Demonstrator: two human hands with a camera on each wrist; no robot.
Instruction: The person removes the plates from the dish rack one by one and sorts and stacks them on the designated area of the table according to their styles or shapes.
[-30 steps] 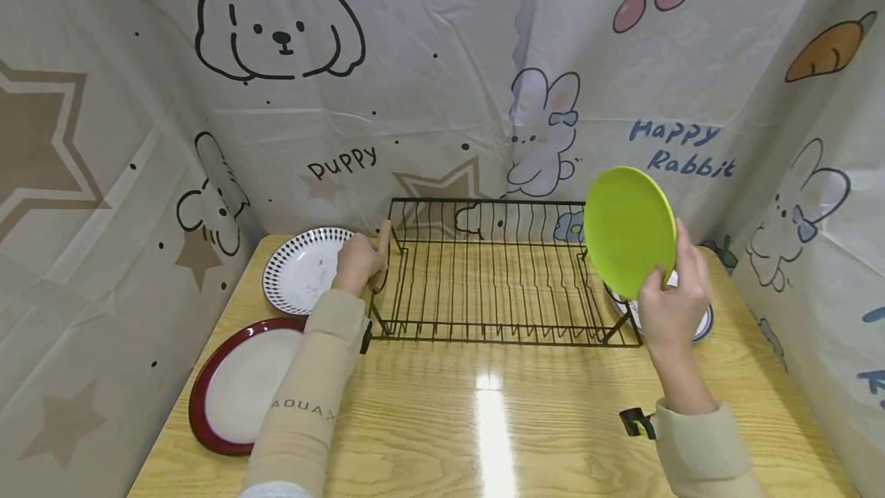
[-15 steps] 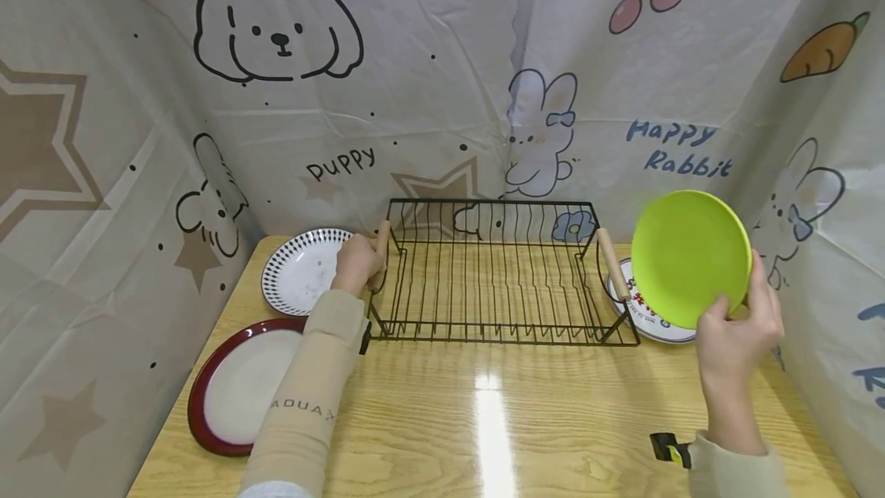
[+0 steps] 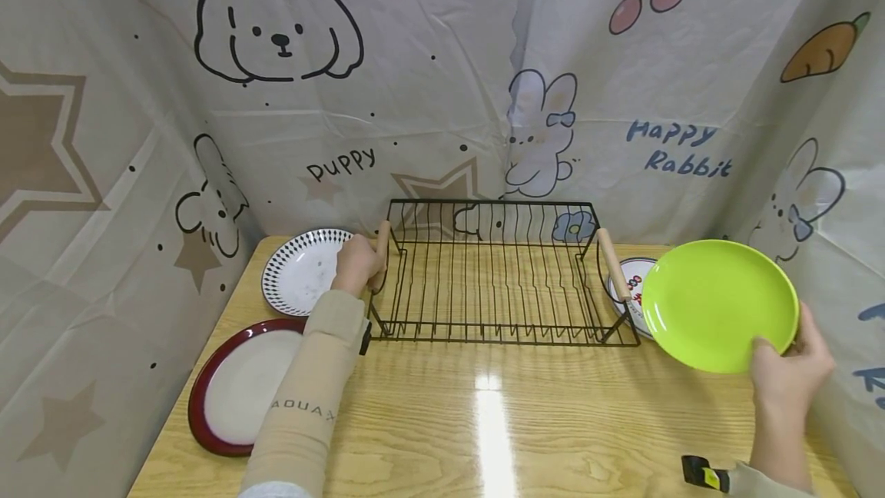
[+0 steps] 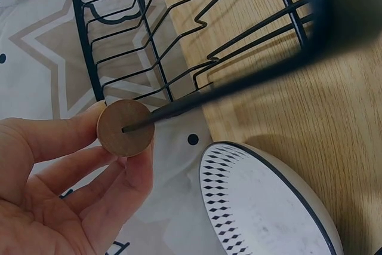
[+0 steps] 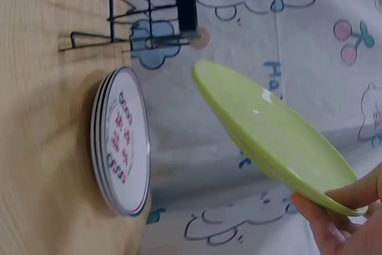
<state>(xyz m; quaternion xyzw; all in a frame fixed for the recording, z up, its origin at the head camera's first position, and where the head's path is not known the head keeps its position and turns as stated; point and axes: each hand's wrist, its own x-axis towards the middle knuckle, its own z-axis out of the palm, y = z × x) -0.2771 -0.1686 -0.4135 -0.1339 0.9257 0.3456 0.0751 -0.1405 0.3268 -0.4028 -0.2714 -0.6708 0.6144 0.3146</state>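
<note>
My left hand grips the left wooden handle of a black wire dish rack; the thumb and fingers curl round it in the left wrist view. My right hand pinches the rim of a lime green plate, thumb on top and fingers beneath. In the right wrist view the green plate is tilted and held above the table, apart from a small stack of white plates with red and green print. The green plate covers part of that stack in the head view.
A white plate with a black diamond border lies left of the rack. In front of it is a cream plate with a dark red rim, partly behind my left sleeve. The right wooden handle stands beside the stack. A printed cloth surrounds the wooden table.
My right hand has carried the green plate to the right and lower, from beside the rack's right handle, turning it flatter. My left hand stays on its handle.
</note>
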